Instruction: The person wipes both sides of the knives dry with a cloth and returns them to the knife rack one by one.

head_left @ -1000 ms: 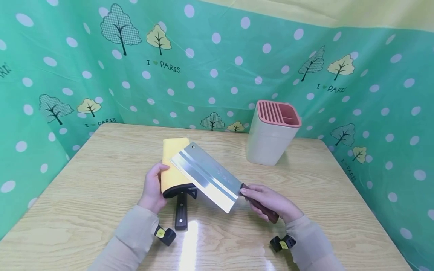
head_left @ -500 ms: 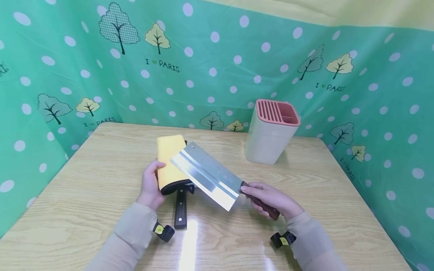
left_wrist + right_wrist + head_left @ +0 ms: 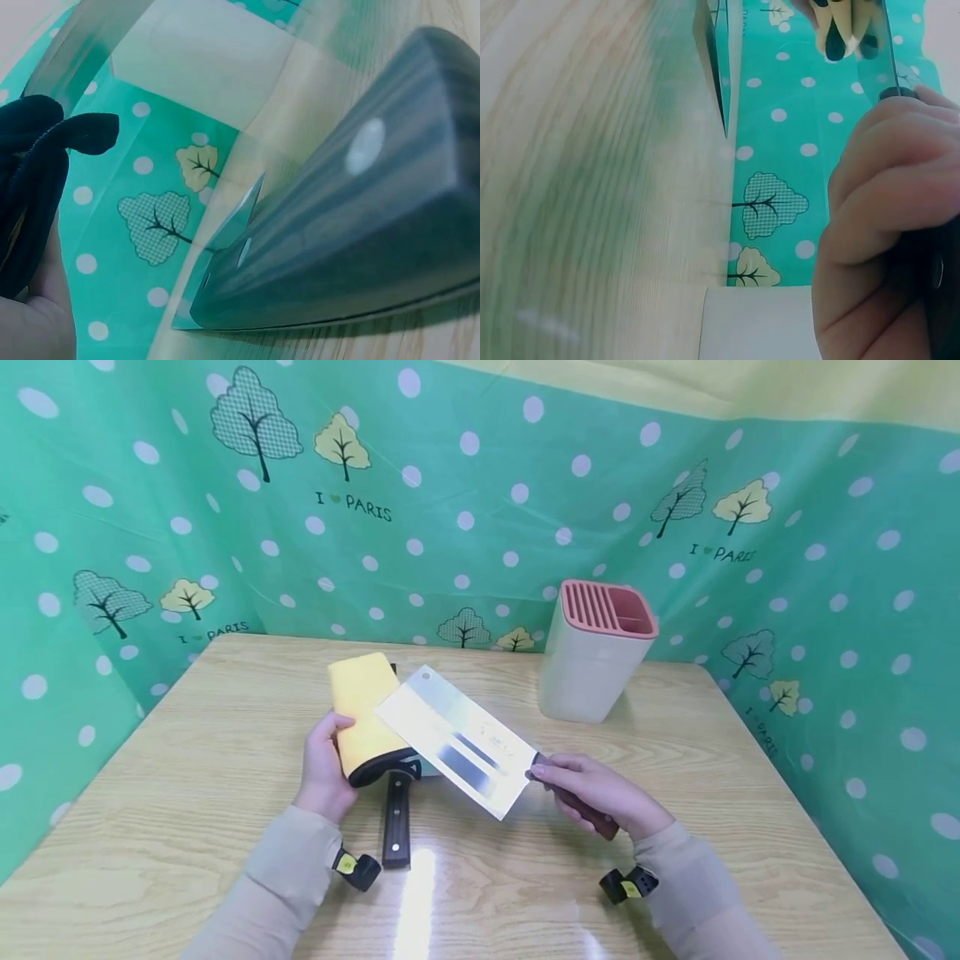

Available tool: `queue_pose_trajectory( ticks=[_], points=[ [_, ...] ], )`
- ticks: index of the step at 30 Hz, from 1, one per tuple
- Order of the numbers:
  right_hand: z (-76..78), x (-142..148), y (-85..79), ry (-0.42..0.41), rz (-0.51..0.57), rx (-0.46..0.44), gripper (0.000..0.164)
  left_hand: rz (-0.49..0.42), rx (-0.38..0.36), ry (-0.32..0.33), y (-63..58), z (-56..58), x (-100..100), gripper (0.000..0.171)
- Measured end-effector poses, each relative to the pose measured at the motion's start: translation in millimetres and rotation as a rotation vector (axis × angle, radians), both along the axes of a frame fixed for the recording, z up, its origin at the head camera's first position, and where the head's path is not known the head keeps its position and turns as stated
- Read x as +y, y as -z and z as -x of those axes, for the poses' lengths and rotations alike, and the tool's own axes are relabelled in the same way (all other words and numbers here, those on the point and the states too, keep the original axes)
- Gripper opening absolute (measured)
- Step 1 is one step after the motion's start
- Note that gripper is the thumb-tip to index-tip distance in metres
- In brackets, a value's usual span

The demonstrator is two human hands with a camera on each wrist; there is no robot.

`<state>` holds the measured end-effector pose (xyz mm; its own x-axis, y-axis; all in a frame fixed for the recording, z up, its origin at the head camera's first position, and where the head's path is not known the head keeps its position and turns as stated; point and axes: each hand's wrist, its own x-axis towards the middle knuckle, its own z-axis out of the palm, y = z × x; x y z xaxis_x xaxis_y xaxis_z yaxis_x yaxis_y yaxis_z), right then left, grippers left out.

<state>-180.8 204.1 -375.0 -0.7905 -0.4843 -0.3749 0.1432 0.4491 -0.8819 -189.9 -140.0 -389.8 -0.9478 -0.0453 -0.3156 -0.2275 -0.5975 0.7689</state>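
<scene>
In the head view my left hand (image 3: pixel 326 772) grips a folded yellow cloth (image 3: pixel 363 706) with black edging, its thumb over the near side. My right hand (image 3: pixel 603 793) curls round the dark brown handle of a cleaver (image 3: pixel 468 747), whose broad shiny blade is tilted up and points left. The blade's far end overlaps the cloth's right side. Below the cloth lies a second knife (image 3: pixel 397 822) with a dark riveted handle; most of its blade is hidden. This handle looms large in the left wrist view. The right wrist view shows the curled fingers (image 3: pixel 892 165) on the cleaver.
A white knife block (image 3: pixel 592 672) with a pink slotted top stands at the back right of the wooden table (image 3: pixel 187 760). Behind it hangs a green dotted curtain (image 3: pixel 450 527). Each wrist wears a small black camera.
My left hand has drawn the cloth leftward and tilted it, so more of the second knife shows. The cleaver has turned slightly, and its blade now reflects brighter light.
</scene>
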Motion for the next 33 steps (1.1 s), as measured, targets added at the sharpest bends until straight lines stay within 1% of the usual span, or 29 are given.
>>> queue_pose_trajectory(
  ticks=[4, 8, 16, 22, 27, 33],
  points=[
    [-0.7, 3, -1.9, 0.041, -0.013, 0.000, 0.057, -0.010, -0.002, -0.019, 1.2, 0.7, -1, 0.032],
    [-0.7, 5, -4.4, 0.055, -0.021, 0.024, 0.055, -0.007, 0.010, -0.018, 1.8, 0.8, -1, 0.029],
    [-3.5, 5, -17.3, 0.126, -0.037, 0.060, 0.046, -0.021, 0.005, -0.011, 1.5, 0.2, 1, 0.030],
    [-4.3, 4, -24.4, 0.175, -0.010, 0.104, 0.042, -0.021, 0.004, -0.009, 1.9, -1.3, 1, 0.031],
    [-4.6, 3, -29.7, 0.206, 0.002, 0.166, 0.038, -0.012, 0.002, -0.011, 4.5, -1.5, 2, 0.031],
    [-7.8, 2, -40.3, 0.239, -0.060, 0.260, 0.035, -0.022, 0.001, -0.013, 5.1, -2.0, 4, 0.031]
  ],
)
